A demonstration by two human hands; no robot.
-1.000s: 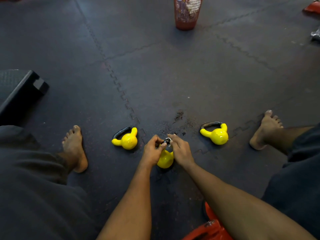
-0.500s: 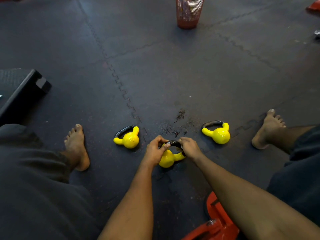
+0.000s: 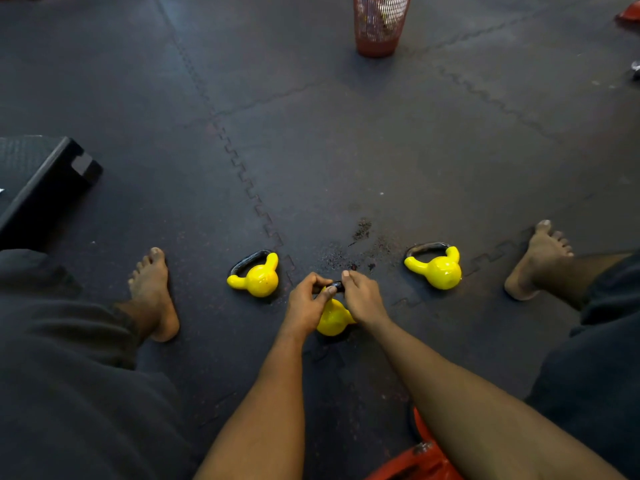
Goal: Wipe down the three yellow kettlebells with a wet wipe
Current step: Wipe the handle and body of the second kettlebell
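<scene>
Right hand (image 3: pixel 363 301) now nearer left hand (image 3: pixel 306 306), both grips in a pinch on middle kettlebell handle (image 3: pixel 335 285)

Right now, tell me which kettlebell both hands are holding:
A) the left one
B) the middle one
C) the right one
B: the left hand and right hand both grip the black handle of the middle kettlebell, while the left kettlebell and right kettlebell sit apart from both hands.

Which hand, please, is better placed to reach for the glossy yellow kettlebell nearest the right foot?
Right, probably: both grip the middle kettlebell, but the right hand is nearer the rightmost kettlebell than the left hand.
</scene>
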